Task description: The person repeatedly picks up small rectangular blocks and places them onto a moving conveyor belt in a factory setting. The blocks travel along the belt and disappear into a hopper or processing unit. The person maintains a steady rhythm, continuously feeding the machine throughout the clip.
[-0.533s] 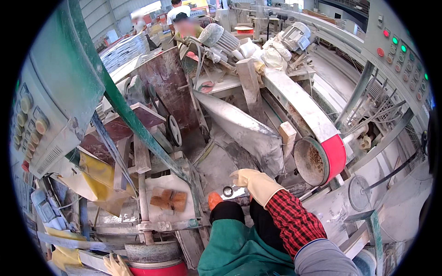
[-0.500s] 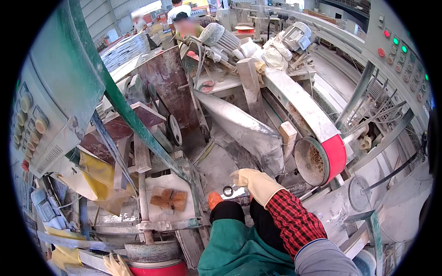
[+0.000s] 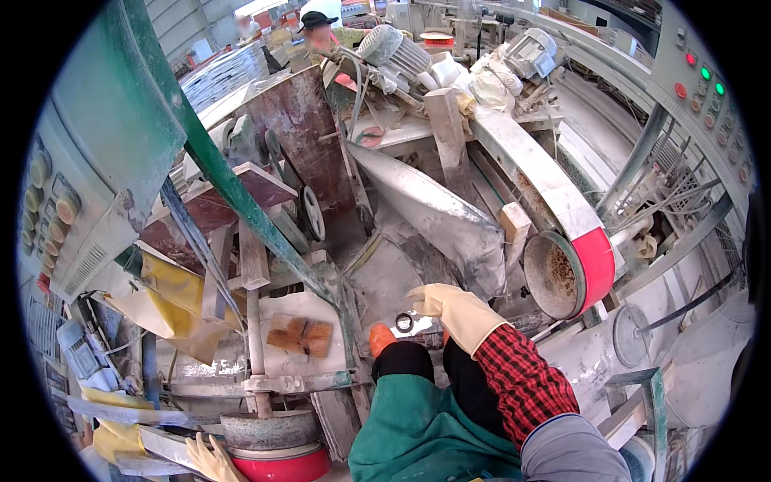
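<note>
Right hand [image 3: 458, 313], in a pale yellow rubber glove with a red-and-black checked sleeve behind it, lies over a small shiny metal wrench with a ring end [image 3: 404, 323], and its fingers [image 3: 424, 299] curl down around the shaft, gripping it. The ring end pokes out to the left of the glove, low in the middle of the view, right at the dusty grey machine bed [image 3: 385, 277]. Left hand [image 3: 381, 337], in an orange glove, sits just beside the ring, touching or nearly touching it; only a bit of that glove shows above a black cuff, so whether those fingers are spread or closed, I cannot tell. Below both hands, a green apron [image 3: 418, 434] fills the bottom of the view.

To the right of the hands, a round drum with a red band and a rusty open face [image 3: 566, 273] carries a long white sanding belt [image 3: 530, 169] that runs up and back toward a grey electric motor [image 3: 522, 52]. A dust-coated metal chute [image 3: 434, 213] slopes down between the belt and the hands. On the left, two small brown wooden blocks [image 3: 299, 336] lie on a pale ledge. Far left, a grey control box with round knobs [image 3: 56, 213]; upper right, a panel with red and green buttons [image 3: 707, 88]. Another person in a dark cap [image 3: 317, 20] stands well apart at the top.
</note>
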`<action>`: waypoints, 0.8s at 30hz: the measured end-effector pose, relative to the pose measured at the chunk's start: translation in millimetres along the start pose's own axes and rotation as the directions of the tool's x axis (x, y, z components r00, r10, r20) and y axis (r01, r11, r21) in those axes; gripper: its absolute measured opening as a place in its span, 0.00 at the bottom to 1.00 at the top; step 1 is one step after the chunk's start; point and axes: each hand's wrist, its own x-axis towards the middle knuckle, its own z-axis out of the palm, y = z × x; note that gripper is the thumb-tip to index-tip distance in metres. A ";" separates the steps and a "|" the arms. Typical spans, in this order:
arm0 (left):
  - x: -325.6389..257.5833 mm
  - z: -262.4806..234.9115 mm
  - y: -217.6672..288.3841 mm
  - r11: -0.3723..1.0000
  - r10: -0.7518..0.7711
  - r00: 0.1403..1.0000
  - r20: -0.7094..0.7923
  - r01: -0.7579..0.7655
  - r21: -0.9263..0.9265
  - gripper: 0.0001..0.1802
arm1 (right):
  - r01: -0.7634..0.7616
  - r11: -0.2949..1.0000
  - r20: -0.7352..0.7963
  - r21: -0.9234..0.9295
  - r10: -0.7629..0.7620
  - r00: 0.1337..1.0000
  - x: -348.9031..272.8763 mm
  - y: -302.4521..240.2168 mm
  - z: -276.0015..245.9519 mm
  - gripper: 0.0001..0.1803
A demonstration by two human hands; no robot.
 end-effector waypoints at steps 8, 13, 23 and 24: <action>-10.6 -5.0 -2.6 1.000 0.015 0.999 -0.033 -0.014 0.015 0.22 | -0.043 0.999 -0.007 -0.008 0.043 0.999 -5.8 -19.1 -5.4 0.28; -10.3 -0.2 -1.6 0.999 0.037 0.998 -0.057 -0.035 0.025 0.22 | 0.014 0.997 -0.033 0.071 -0.011 0.999 0.1 -4.3 0.7 0.28; -13.2 3.2 -1.2 0.999 0.042 0.996 -0.079 -0.040 0.029 0.22 | -0.013 1.000 -0.031 0.028 0.014 0.999 -2.4 -8.1 -2.1 0.29; -13.2 0.7 1.0 0.999 0.041 0.997 -0.072 -0.039 0.028 0.22 | -0.003 1.000 -0.034 0.021 0.004 0.999 -1.2 -6.2 -1.3 0.29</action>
